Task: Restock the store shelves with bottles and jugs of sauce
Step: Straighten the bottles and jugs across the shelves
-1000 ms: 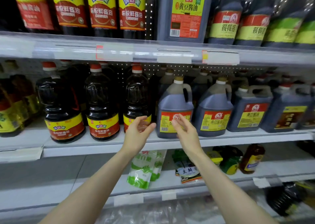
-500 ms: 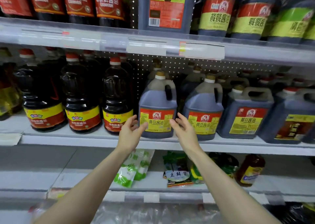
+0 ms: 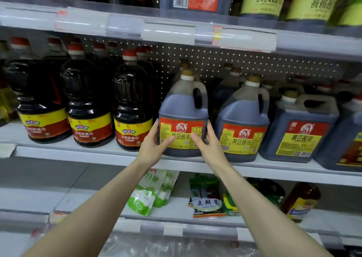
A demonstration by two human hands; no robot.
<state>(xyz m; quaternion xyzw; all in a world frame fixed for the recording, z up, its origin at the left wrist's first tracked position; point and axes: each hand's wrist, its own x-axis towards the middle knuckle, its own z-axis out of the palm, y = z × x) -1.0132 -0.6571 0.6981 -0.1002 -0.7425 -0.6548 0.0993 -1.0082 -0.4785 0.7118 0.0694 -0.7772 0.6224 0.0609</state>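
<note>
Gripping jug (image 3: 183, 108) at shelf (image 3: 78, 155) edge

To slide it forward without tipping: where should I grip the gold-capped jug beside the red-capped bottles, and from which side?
Probably from the front, low on the jug, one hand on each side wall at label height, where the left hand and right hand sit now. It stands upright and wide; its handle is high, toward the right.
</note>
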